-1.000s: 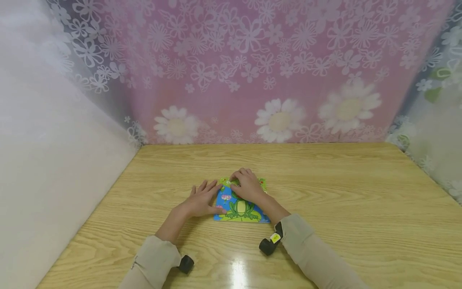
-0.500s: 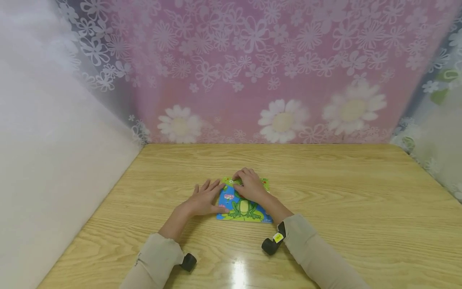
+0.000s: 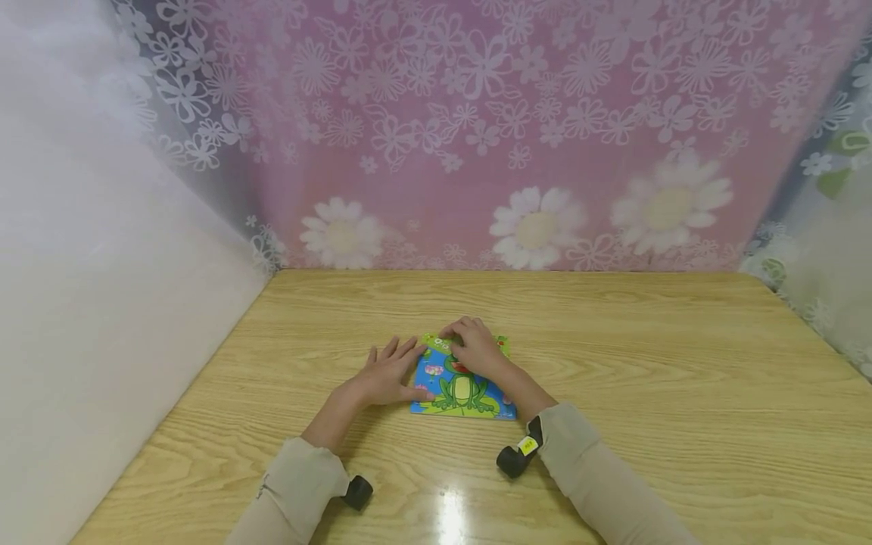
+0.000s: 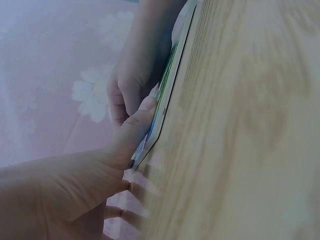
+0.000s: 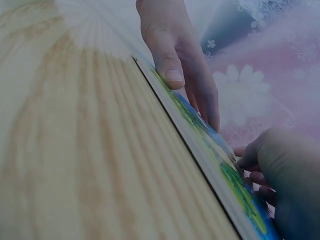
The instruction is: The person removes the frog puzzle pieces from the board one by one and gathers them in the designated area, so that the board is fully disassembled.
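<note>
A flat wooden frog picture board (image 3: 463,390), blue and green with a light wood edge, lies on the table. My left hand (image 3: 384,378) is at its left side, fingers spread and straight, thumb on the picture's lower left. In the left wrist view, that thumb (image 4: 135,127) presses on the board's face near a corner. Over the upper part of the board is my right hand (image 3: 474,350), fingers bent down and covering part of the frog's head. The right wrist view shows its fingertips (image 5: 250,160) right at the printed surface; I cannot tell whether they pinch a piece.
The wood-grain table (image 3: 647,378) extends around the board. A pink flowered curtain (image 3: 422,182) hangs behind it, and a white wall (image 3: 136,250) stands at the left. Black wrist cameras (image 3: 514,460) stick out from both sleeves.
My right hand has shifted slightly and its thumb has drawn right and up, so more of the frog's red mouth shows. The left hand stays on the board; the head view has turned a little.
</note>
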A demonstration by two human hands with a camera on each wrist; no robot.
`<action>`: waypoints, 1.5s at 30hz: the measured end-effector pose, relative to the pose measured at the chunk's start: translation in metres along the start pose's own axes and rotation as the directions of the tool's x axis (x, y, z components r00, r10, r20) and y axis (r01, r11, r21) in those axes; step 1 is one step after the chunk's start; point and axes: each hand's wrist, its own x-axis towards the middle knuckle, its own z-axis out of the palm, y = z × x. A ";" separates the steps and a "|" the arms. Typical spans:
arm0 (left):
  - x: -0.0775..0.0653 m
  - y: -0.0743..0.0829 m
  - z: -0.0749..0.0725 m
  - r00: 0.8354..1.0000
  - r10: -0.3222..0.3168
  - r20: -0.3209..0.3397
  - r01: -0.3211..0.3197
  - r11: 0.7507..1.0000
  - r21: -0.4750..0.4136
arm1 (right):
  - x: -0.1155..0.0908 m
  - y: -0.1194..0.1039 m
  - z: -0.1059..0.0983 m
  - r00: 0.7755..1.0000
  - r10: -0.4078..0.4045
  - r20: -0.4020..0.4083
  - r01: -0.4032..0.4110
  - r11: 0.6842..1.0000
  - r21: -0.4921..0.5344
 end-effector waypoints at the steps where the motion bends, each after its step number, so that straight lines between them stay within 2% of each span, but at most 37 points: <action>1: 0.000 0.000 0.000 1.000 -0.004 0.003 0.004 1.000 0.004 | 0.000 0.000 0.000 1.000 0.002 0.003 -0.002 1.000 0.005; 12: 0.001 -0.002 0.000 1.000 0.000 0.005 0.000 1.000 0.010 | 0.001 0.002 -0.007 0.993 0.018 0.119 -0.018 1.000 -0.004; 20: 0.002 -0.004 0.002 1.000 0.002 0.005 -0.002 1.000 0.029 | -0.001 0.002 -0.008 0.992 0.015 0.128 -0.020 0.999 0.037; 32: 0.001 -0.004 0.002 1.000 -0.003 0.008 0.003 1.000 0.028 | -0.002 -0.003 -0.010 0.990 0.018 0.139 -0.015 1.000 -0.016; 39: 0.000 -0.002 0.000 1.000 0.006 0.003 -0.006 1.000 0.017 | 0.000 -0.005 -0.010 0.989 0.049 0.142 -0.047 0.999 -0.019; 45: 0.000 0.000 0.000 1.000 0.001 0.009 -0.001 1.000 0.024 | 0.000 -0.005 -0.012 0.987 0.041 0.153 -0.039 0.999 -0.015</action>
